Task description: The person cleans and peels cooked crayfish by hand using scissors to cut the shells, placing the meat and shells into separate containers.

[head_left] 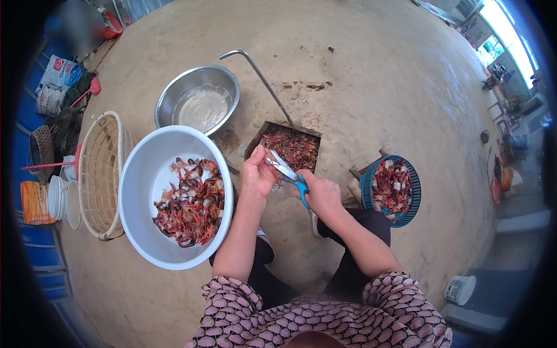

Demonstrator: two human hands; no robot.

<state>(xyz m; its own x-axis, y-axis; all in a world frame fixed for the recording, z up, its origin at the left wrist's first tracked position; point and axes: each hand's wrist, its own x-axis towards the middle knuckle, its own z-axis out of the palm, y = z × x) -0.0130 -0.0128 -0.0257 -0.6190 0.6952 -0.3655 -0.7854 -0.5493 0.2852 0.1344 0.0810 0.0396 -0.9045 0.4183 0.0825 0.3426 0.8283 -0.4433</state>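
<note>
My right hand (322, 191) grips a pair of scissors (282, 165) by its blue handles. The blades point up and left toward my left hand (255, 176), whose fingers are pinched on a small reddish crayfish (276, 175), mostly hidden by fingers and blades. Below both hands, on the floor, a dustpan (314, 131) with a long bent metal handle is full of red shell scraps (291, 145). On my left stands a white plastic basin (139, 187) with a heap of crayfish (191, 204). A blue-green plastic basket (367, 185) by my right knee contains cut crayfish pieces (391, 187).
A metal basin (163, 106) with cloudy liquid sits behind the white basin. Left of that is a woven basket (89, 187), beside stacked white buckets (58, 198). Wooden stool legs (354, 187) show near the blue-green basket. Thin red scraps (307, 104) litter the concrete floor.
</note>
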